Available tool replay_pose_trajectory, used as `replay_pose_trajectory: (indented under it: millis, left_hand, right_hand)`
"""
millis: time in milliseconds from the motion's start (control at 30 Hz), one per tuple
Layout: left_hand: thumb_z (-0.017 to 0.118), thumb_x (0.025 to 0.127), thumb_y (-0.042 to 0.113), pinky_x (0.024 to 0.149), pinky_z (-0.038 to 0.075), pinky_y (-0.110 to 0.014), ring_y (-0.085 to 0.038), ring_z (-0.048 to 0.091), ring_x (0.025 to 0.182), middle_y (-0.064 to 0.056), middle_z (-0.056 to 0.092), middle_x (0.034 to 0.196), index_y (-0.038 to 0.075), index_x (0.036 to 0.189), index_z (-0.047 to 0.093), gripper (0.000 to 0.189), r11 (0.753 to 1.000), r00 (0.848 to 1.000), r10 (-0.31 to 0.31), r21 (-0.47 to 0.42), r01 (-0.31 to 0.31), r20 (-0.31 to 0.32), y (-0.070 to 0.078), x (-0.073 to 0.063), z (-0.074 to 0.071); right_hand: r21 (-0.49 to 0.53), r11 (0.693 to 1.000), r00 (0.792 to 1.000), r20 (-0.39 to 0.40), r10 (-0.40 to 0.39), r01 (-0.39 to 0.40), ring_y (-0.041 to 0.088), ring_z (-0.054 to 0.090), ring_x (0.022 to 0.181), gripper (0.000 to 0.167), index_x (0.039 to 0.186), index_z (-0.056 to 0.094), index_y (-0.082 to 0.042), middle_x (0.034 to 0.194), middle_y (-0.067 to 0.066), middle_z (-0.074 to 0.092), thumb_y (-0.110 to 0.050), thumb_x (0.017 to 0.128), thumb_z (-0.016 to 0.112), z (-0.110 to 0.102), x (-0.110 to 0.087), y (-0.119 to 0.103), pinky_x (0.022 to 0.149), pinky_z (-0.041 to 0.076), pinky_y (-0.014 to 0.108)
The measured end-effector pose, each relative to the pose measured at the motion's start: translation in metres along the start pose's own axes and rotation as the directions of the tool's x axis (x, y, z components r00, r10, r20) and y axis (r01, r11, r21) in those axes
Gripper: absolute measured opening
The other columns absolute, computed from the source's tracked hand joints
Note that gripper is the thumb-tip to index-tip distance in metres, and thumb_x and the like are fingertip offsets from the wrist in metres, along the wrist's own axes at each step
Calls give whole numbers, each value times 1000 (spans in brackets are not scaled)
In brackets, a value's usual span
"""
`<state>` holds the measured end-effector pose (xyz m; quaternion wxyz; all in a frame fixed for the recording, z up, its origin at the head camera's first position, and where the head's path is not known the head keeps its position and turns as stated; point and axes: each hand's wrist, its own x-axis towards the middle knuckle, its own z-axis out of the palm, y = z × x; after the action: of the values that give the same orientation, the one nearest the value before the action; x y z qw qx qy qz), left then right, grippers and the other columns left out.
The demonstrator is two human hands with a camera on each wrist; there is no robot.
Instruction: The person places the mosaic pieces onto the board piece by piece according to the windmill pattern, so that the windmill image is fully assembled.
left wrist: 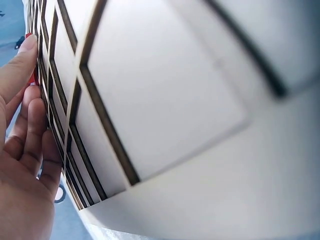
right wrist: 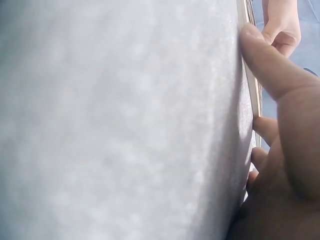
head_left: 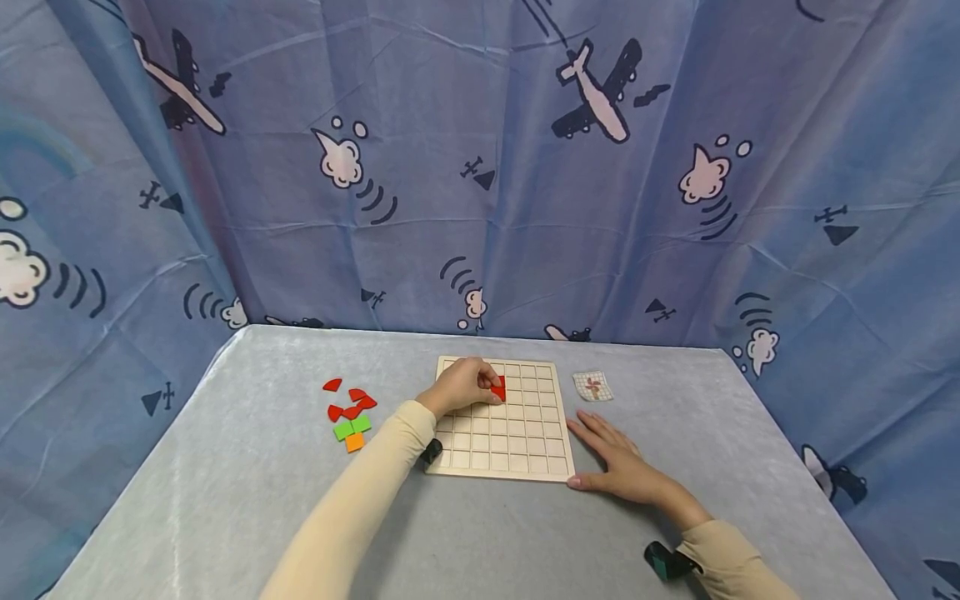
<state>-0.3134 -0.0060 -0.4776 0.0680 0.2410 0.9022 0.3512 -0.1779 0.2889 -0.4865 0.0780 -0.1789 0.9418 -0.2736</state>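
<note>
A pale wooden grid board (head_left: pixel 517 437) with square cells lies on the table. Over its upper middle, my left hand (head_left: pixel 462 385) pinches a red piece (head_left: pixel 499 388) between thumb and fingers, right at the cells. The fingers hide part of that piece; in the left wrist view only slivers of red show beside the thumb. My right hand (head_left: pixel 622 467) rests at the board's right edge with fingers spread. Its thumb touches the lower right corner, and in the right wrist view the thumb (right wrist: pixel 265 60) lies against the board's side.
Left of the board lie several red fan-shaped pieces (head_left: pixel 335 412), two green squares (head_left: pixel 362 423) and an orange square (head_left: pixel 355 442). A small card (head_left: pixel 592 386) with a gridded red figure sits to the board's right. Patterned blue cloth (head_left: pixel 420 275) hangs behind the grey-white table (head_left: pixel 247 467).
</note>
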Motion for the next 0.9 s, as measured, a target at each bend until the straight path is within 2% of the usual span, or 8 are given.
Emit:
replay_pose_trajectory:
  millis: [900]
  left_hand:
    - [86, 77, 25, 76, 45, -22, -7, 54, 79, 2, 65, 88, 16, 92, 74, 22, 1000, 1000, -12, -10, 12, 6, 1, -2, -1]
  right_hand:
    - [2, 1000, 1000, 1, 1, -1, 48, 14, 150, 92, 154, 36, -13, 163, 20, 22, -49, 79, 77, 0, -1, -1, 109, 12, 75]
